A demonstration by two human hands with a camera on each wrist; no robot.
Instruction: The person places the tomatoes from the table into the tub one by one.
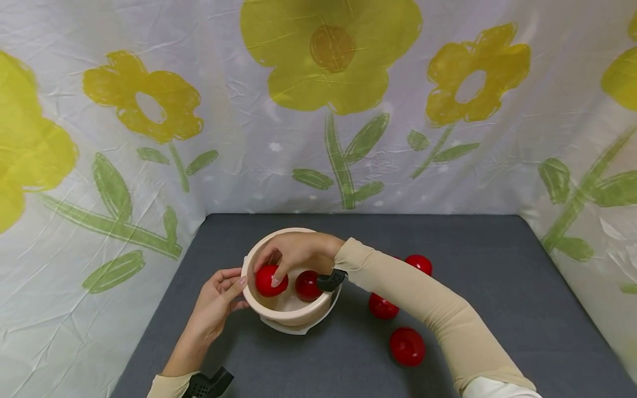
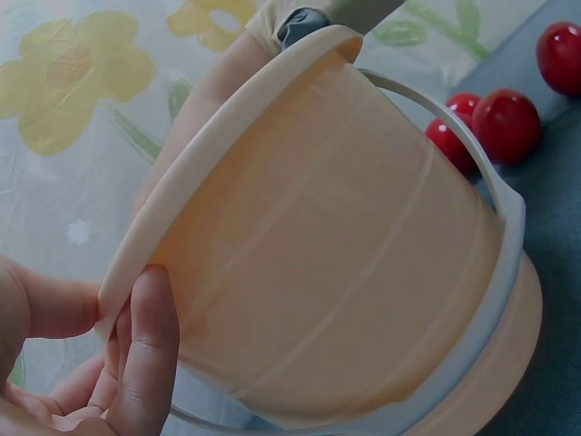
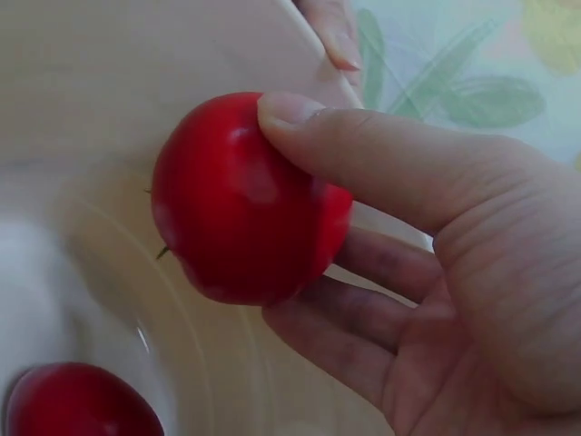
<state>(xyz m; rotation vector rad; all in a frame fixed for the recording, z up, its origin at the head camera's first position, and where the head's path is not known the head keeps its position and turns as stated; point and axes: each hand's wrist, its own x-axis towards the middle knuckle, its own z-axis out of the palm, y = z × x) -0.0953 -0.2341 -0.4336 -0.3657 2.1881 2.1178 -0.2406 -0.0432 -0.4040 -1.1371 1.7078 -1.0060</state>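
A cream bucket with a pale handle stands toward the left of the dark table. My left hand pinches its rim at the left side, thumb on one face and fingers on the other. Inside the bucket, my right hand grips a red tomato between thumb and fingers. A bit of green stem shows on that tomato in the right wrist view. Another tomato lies on the bucket's floor, partly behind the right wrist's black strap device.
Right of the bucket, several red tomatoes lie on the dark tabletop: one tomato near the front, another tomato partly under the right forearm, and a tomato farther back. A flower-printed curtain hangs around the table.
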